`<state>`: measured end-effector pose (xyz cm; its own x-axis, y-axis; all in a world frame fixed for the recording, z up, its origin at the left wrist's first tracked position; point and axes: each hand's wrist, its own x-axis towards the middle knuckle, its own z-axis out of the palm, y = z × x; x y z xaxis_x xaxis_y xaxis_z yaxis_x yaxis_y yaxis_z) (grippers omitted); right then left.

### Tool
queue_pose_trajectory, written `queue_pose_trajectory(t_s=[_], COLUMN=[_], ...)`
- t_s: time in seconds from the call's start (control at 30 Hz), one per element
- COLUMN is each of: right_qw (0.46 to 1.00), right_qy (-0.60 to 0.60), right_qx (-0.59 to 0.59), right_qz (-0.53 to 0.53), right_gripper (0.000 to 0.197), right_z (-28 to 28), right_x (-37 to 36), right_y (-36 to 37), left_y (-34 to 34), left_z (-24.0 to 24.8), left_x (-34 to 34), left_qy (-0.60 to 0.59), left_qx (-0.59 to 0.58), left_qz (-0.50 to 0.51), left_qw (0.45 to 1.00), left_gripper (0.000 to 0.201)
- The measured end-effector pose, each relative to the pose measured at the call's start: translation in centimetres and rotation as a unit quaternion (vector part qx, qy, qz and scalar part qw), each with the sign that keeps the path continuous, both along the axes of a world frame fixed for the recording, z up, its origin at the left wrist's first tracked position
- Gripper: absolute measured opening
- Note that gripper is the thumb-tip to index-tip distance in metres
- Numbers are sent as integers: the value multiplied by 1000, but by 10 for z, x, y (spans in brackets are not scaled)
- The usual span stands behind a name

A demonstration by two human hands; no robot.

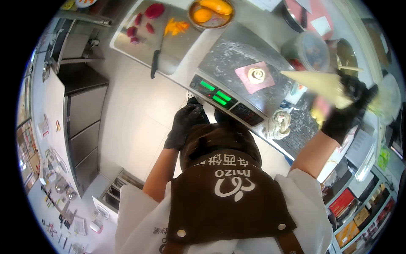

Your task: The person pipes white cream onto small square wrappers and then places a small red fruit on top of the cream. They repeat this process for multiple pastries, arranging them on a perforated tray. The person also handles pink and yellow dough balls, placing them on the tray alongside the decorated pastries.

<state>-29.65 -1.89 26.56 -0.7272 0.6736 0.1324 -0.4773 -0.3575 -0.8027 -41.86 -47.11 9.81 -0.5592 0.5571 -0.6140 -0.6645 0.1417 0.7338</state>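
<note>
The left hand [190, 116] is held near the apron [203, 211], though whether its fingers are spread or pressed together cannot be told. To its right, a cream swirl [256, 75] has already been formed on an unfolded pink sheet [249, 87] on the scale [228, 51]. Just beyond, a seemingly filled piping bag [311, 79] is gripped by the right hand [355, 96], so further piping may remain.

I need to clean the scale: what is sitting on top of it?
On the scale's plate lies a pink square bearing a pale swirl, with white smears nearby. The swirl hides the square's middle; the square hides the plate beneath.
</note>
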Motion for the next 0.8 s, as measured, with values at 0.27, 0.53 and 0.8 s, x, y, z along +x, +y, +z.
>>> queue_pose_trajectory(t_s=[0.27,0.53,0.8], right_qw=[991,983,990], right_qy=[7,-3,-63], right_qx=[-128,-162,-123], right_qz=[-22,92,-7], right_gripper=[55,56,58], right_z=[35,30,29], right_x=[24,29,12], right_y=[31,53,24], left_y=[-8,-10,-11], left_z=[-7,-4,-6], left_x=[1,1,-1], left_qy=[25,20,15], left_qx=[-32,-68,-69], left_qz=[-37,-56,-55], left_qw=[999,996,996], left_gripper=[23,20,18])
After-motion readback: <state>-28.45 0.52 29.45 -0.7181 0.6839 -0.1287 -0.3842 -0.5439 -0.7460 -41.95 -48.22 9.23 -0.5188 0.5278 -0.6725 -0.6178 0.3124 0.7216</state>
